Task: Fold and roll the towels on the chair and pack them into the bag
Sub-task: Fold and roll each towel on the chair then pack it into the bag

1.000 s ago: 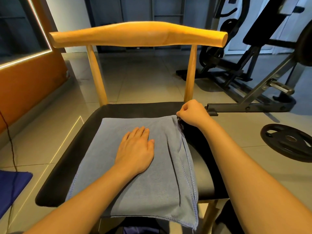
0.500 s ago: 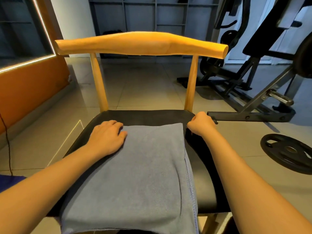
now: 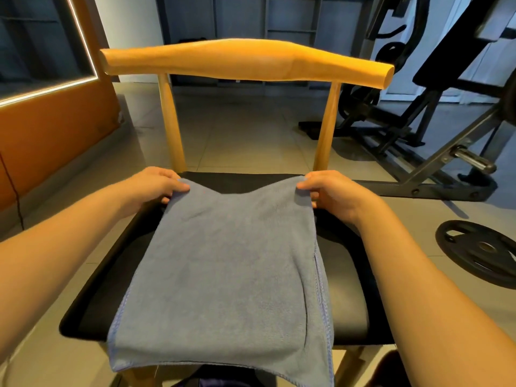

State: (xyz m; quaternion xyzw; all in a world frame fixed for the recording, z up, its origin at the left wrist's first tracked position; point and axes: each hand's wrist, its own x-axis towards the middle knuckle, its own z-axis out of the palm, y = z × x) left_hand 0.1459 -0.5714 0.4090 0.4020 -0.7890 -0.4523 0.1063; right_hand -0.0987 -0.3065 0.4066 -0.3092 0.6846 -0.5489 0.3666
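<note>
A grey-blue folded towel (image 3: 226, 277) lies on the black seat of a wooden chair (image 3: 346, 297), its near edge hanging over the seat's front. My left hand (image 3: 156, 185) pinches the towel's far left corner. My right hand (image 3: 326, 191) pinches the far right corner. Both corners are lifted a little off the seat, and the far edge sags between them. No bag is clearly in view.
The chair's wooden backrest (image 3: 245, 61) crosses just beyond my hands. A weight plate (image 3: 480, 250) lies on the tiled floor at right, with a black gym machine frame (image 3: 424, 129) behind it. An orange wall (image 3: 53, 127) stands at left.
My left hand slid from the towel's middle to its far left corner. Both hands now pinch the far corners and have raised them off the seat.
</note>
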